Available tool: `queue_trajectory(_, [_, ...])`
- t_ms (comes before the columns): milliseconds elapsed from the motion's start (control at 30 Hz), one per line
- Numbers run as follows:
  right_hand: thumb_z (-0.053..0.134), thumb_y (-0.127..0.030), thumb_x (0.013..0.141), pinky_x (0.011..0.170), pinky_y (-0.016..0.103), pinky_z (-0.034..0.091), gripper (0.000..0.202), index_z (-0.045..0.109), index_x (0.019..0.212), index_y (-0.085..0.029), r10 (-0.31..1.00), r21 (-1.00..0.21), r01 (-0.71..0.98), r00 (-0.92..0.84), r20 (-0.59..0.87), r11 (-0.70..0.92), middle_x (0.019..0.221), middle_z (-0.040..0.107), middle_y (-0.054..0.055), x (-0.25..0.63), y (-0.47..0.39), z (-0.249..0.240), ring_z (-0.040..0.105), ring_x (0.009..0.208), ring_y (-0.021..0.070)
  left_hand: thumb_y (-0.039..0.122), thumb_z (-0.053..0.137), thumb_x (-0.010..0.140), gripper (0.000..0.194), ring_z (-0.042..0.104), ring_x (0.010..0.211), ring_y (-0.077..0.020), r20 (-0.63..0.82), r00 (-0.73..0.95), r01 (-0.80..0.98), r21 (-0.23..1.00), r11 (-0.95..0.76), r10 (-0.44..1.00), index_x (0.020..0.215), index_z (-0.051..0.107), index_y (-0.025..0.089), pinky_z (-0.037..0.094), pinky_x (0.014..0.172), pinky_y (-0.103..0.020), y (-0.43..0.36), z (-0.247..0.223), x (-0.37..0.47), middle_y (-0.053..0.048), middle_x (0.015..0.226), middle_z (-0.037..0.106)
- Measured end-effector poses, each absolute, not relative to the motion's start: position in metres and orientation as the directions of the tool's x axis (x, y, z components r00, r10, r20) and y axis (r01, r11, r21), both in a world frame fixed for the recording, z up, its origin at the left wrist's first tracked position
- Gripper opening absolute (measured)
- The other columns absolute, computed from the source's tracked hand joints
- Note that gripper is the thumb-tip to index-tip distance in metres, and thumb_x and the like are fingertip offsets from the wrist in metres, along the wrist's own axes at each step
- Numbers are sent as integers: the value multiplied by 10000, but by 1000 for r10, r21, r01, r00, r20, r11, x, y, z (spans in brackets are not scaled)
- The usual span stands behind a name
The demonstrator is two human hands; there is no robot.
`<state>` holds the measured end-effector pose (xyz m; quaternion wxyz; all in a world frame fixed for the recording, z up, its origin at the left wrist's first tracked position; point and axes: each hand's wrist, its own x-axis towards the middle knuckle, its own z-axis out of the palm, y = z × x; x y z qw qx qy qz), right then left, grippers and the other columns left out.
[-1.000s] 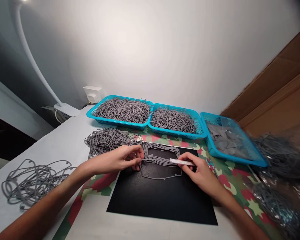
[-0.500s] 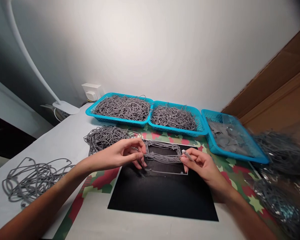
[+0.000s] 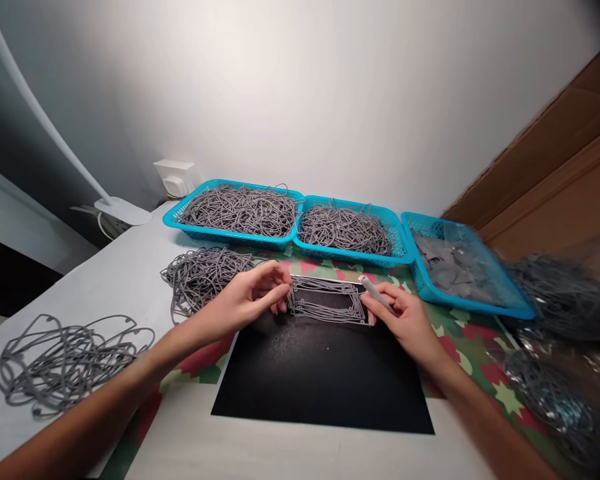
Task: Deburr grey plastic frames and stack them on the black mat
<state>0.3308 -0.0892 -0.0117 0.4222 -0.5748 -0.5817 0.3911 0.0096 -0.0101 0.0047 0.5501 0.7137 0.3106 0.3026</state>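
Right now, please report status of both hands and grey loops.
Left hand at left end of grey loops, grip unclear. Right hand holding pale stick at right end. Loops bunched on black sheet. Grey tangle beyond left hand.

Mat: in front of me, loops on its far part.
Loops: between my left hand and right hand.
Baskets: three; two behind the mat, one off its right corner.
Heaps: two, left of the mat.
Lamp: left of the baskets.
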Motion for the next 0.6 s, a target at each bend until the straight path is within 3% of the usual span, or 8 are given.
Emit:
queue_trajectory(133, [713, -718, 978, 642, 290, 456, 496, 689, 961, -223, 996, -924, 379, 50, 73, 49, 640, 631, -33, 329, -84, -25, 582, 615, 170, 420, 606, 1118, 207, 680, 747, -149, 182, 521, 164, 937, -307, 834, 1096, 613, 214, 548, 690, -278, -12, -13, 21, 16, 865, 648])
queue_trajectory(333, [652, -655, 1037, 662, 300, 507, 411, 709, 1044, -248, 988, -856, 513, 94, 119, 55, 698, 699, -8, 327, -84, -36, 678, 658, 213, 418, 559, 1121, 210, 665, 770, -173, 218, 476, 277, 882, -380, 852, 1104, 606, 214, 530, 732, -314, -14, -16, 29, 0, 884, 659])
queue_trajectory(467, [631, -601, 1045, 648, 329, 509, 361, 755, 1122, -271, 972, -771, 636, 168, 163, 19, 843, 813, 50, 326, -82, -40, 731, 670, 263, 377, 522, 1130, 208, 682, 913, -218, 304, 425, 438, 755, -488, 852, 1210, 632, 219, 541, 866, -380, -6, -14, 22, -62, 1054, 713])
queue_trajectory(600, [565, -550, 1071, 700, 368, 524, 343, 737, 1194, -281, 949, -692, 722, 222, 225, -5, 956, 860, 81, 326, -84, -42, 795, 793, 330, 392, 528, 1131, 232, 650, 954, -239, 327, 493, 549, 603, -579, 806, 1056, 659, 216, 502, 871, -385, 10, 0, -4, -68, 1036, 691])
